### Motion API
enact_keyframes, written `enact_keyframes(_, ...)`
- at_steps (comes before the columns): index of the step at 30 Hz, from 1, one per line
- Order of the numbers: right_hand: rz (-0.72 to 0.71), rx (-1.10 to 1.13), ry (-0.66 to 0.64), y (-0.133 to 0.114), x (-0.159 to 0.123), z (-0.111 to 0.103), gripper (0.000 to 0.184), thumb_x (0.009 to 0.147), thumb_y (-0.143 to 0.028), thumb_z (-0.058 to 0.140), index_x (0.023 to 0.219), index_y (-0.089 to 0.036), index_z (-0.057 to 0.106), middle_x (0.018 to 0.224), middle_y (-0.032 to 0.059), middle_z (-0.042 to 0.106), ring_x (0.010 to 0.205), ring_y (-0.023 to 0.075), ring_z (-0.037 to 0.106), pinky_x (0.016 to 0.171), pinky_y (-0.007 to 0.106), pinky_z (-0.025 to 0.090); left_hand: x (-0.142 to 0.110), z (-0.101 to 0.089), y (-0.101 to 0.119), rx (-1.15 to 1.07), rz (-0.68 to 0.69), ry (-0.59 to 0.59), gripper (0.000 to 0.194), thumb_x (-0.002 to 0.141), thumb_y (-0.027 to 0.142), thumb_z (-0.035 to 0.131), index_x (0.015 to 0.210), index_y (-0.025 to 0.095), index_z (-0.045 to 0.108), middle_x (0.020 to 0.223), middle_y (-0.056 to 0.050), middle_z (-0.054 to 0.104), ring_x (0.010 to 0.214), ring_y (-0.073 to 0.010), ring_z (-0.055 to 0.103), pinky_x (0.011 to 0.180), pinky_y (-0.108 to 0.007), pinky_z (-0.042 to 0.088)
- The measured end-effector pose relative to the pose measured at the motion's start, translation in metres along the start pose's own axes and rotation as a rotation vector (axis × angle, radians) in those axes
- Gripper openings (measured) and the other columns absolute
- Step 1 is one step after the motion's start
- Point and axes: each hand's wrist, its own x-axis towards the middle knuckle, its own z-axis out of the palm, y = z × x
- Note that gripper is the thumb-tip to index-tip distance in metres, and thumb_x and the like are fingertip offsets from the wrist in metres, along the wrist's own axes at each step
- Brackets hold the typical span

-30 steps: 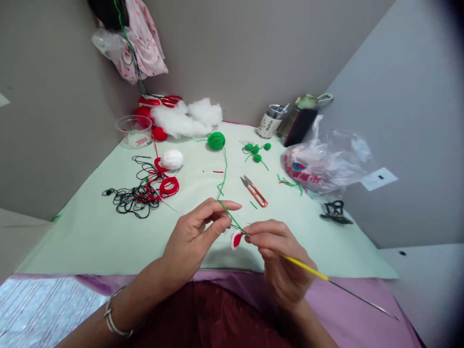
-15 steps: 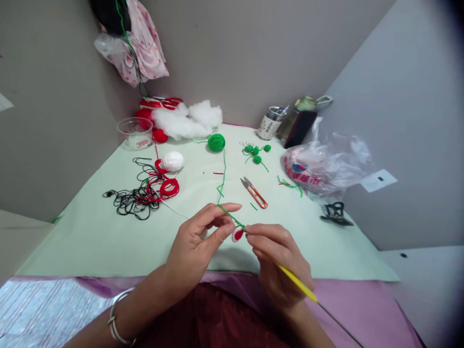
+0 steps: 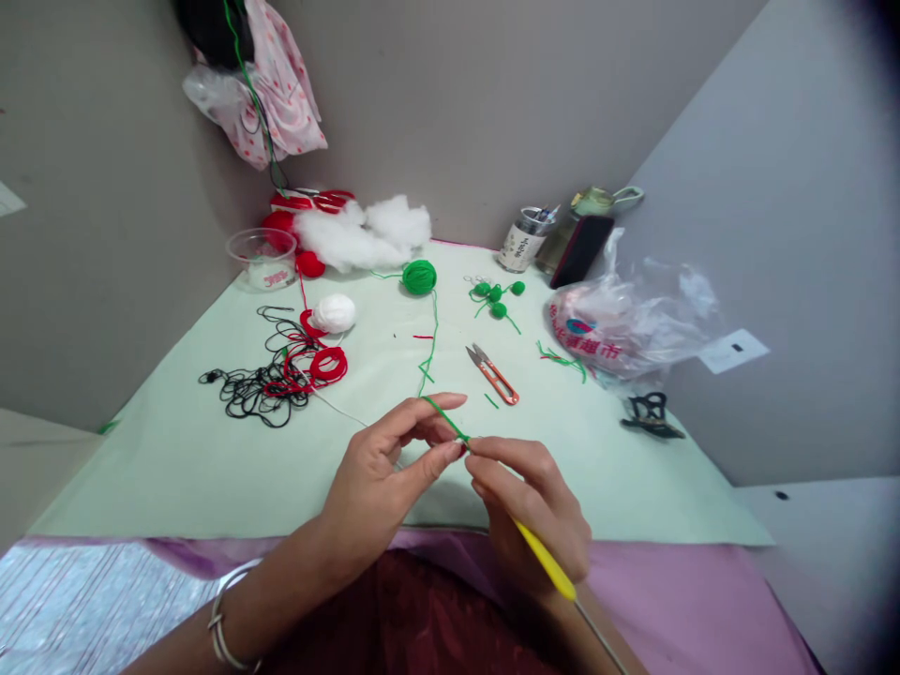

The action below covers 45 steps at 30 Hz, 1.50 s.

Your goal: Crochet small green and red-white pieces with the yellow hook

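My left hand (image 3: pixel 386 469) is closed in a pinch on a small red and white crochet piece, now mostly hidden by the fingertips. Green yarn (image 3: pixel 442 412) passes over its raised index finger and down to the piece. Back across the table, that strand runs to a green yarn ball (image 3: pixel 420 277). A crochet hook with a yellow handle (image 3: pixel 545 560) sits in my right hand (image 3: pixel 531 497), its fingers closed around it. The hook's tip meets the work right beside my left fingertips and is too small to see clearly. Orange thread snips (image 3: pixel 494 375) lie beyond my hands.
At left are a black cord tangle (image 3: pixel 260 394), red yarn (image 3: pixel 328 364), a white yarn ball (image 3: pixel 334 314) and a clear tub (image 3: pixel 262 261). White stuffing (image 3: pixel 358 234) rests behind. Green crocheted balls (image 3: pixel 499 310), a plastic bag (image 3: pixel 633 319) and a black hair claw (image 3: pixel 652 417) occupy the right.
My right hand has shifted slightly left, closer to my left fingertips, and the hook handle has tilted steeper. The red and white piece, visible before, is now mostly covered.
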Motion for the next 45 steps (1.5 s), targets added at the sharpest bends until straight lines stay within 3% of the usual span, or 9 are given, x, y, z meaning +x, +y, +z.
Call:
enact_keyframes(5,-0.156,-0.110,-0.012,0.004,-0.004,-0.001,0.050,0.095,-0.001,0.065,0.140,-0.021,0.069,0.105,0.0085,0.074,0.100,0.0221,0.074,0.083,0.033,0.064,-0.002,0.003,-0.004,-0.370,-0.274,-0.097,0.047,0.082,0.024,0.089,0.128,0.026,0.078,0.083,0.003,0.068,0.079,-0.0099,0.062,0.079,-0.021,0.050)
enact_keyframes(9,-0.011,0.104,-0.002,0.002,0.002,-0.004,0.040,0.099,-0.004,0.060,0.132,-0.024,0.072,0.108,0.0066,0.076,0.097,0.0196,0.074,0.078,0.032,0.063,0.000,0.001,-0.003,-0.539,-0.462,-0.141,0.047,0.081,0.030,0.090,0.127,0.022,0.080,0.084,0.000,0.069,0.075,-0.0095,0.060,0.078,-0.022,0.049)
enact_keyframes(16,0.449,0.682,0.179,0.003,0.019,-0.001,0.019,0.105,-0.022,0.058,0.099,-0.024,0.076,0.075,0.0017,0.067,0.070,0.0186,0.066,0.061,0.032,0.055,0.001,-0.005,-0.005,-0.258,-0.161,-0.038,0.029,0.086,0.027,0.086,0.116,0.028,0.084,0.083,0.002,0.067,0.080,-0.0102,0.059,0.076,-0.019,0.047)
enact_keyframes(23,0.422,0.560,0.108,0.002,0.019,0.005,0.018,0.102,-0.017,0.064,0.103,-0.025,0.080,0.093,0.0038,0.077,0.091,0.0193,0.073,0.077,0.033,0.060,0.000,0.002,-0.006,-0.214,-0.185,-0.093,0.040,0.084,0.023,0.085,0.123,0.024,0.080,0.083,0.001,0.066,0.081,-0.0145,0.062,0.083,-0.028,0.053)
enact_keyframes(26,0.402,0.489,0.123,-0.001,0.018,0.007,0.022,0.102,-0.013,0.062,0.106,-0.027,0.079,0.089,0.0013,0.076,0.081,0.0167,0.072,0.071,0.031,0.059,0.001,0.005,-0.006,-0.224,-0.191,-0.045,0.041,0.082,0.026,0.088,0.122,0.025,0.081,0.084,0.001,0.066,0.083,-0.0145,0.062,0.085,-0.028,0.052)
enact_keyframes(32,0.121,0.091,0.110,-0.001,0.007,0.014,0.033,0.097,-0.007,0.067,0.118,-0.029,0.080,0.106,0.0062,0.076,0.092,0.0196,0.074,0.074,0.033,0.062,0.001,0.008,-0.013,-0.474,-0.349,-0.061,0.047,0.079,0.030,0.092,0.124,0.023,0.080,0.085,0.000,0.070,0.082,-0.0130,0.061,0.083,-0.026,0.050)
enact_keyframes(36,0.311,0.319,0.167,0.002,0.012,0.010,0.025,0.101,-0.011,0.062,0.111,-0.026,0.079,0.089,0.0035,0.074,0.080,0.0181,0.070,0.068,0.033,0.059,0.005,0.002,-0.012,-0.571,-0.454,-0.057,0.034,0.077,0.029,0.093,0.109,0.020,0.086,0.085,-0.001,0.068,0.077,-0.0101,0.058,0.080,-0.023,0.050)
enact_keyframes(40,0.460,0.600,0.172,0.004,0.020,0.010,0.018,0.103,-0.020,0.062,0.101,-0.025,0.079,0.087,0.0034,0.074,0.075,0.0174,0.068,0.065,0.033,0.057,0.005,0.003,-0.008,-0.465,-0.337,-0.020,0.033,0.077,0.026,0.092,0.109,0.023,0.086,0.080,0.001,0.066,0.075,-0.0103,0.058,0.076,-0.023,0.048)
enact_keyframes(45,0.495,0.661,0.136,0.006,0.018,0.014,0.017,0.102,-0.020,0.064,0.103,-0.026,0.080,0.093,0.0035,0.078,0.079,0.0166,0.069,0.069,0.032,0.058,-0.001,0.006,-0.009,-0.355,-0.253,-0.044,0.038,0.081,0.026,0.090,0.117,0.028,0.083,0.090,0.000,0.069,0.083,-0.0136,0.062,0.083,-0.027,0.051)
